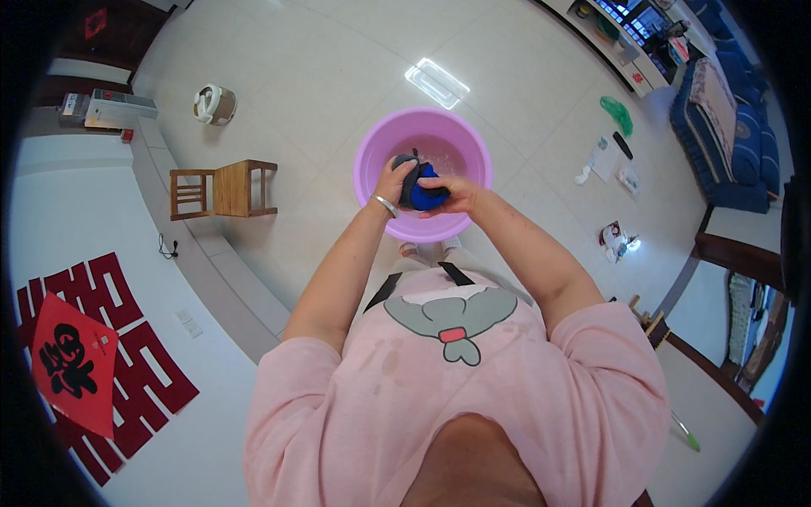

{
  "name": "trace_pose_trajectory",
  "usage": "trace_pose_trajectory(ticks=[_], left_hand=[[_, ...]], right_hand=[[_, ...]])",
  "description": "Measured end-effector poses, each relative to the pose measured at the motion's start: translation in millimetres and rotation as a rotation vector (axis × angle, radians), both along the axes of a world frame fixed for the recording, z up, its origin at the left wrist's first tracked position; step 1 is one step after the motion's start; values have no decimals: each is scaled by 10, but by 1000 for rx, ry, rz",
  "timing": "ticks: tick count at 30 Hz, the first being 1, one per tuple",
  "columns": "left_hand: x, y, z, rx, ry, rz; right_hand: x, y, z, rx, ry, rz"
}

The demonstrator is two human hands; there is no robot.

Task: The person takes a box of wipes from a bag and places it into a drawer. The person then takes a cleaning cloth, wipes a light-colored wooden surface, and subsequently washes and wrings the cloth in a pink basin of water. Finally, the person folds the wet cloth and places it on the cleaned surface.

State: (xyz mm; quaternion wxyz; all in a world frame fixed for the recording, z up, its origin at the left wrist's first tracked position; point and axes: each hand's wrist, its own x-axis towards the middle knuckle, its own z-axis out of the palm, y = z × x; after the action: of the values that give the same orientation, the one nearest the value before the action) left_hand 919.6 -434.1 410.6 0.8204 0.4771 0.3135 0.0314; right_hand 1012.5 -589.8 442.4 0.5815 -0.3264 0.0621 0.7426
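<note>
A bunched blue and dark grey cloth item (428,194) is gripped between my two hands over a pink plastic basin (375,142). My left hand (396,180), with a silver bangle at the wrist, closes on its dark grey side. On the blue side, my right hand (453,194) holds it with the thumb on top and the fingers beneath. What kind of cloth item it is, I cannot tell. Shallow water (443,152) shows in the basin beyond my hands. The basin sits on the tiled floor just in front of my feet.
A wooden chair (232,189) and a rice cooker (215,104) stand on the floor at left. To the right lie a green plastic bag (616,116), papers (604,157) and small litter (613,241). Farther right is a blue sofa (728,139); a low white cabinet (608,44) stands beyond.
</note>
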Motion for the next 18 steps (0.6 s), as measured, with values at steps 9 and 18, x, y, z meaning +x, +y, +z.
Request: trace_pose_trajectory(ticks=[9,18], left_hand=[[155,-53,-35,212,185,-106],[311,-241,-200,478,393,81]], right_hand=[[-27,231,-108,-220,-551,272],[-166,428,-129,-335,-1629,616]])
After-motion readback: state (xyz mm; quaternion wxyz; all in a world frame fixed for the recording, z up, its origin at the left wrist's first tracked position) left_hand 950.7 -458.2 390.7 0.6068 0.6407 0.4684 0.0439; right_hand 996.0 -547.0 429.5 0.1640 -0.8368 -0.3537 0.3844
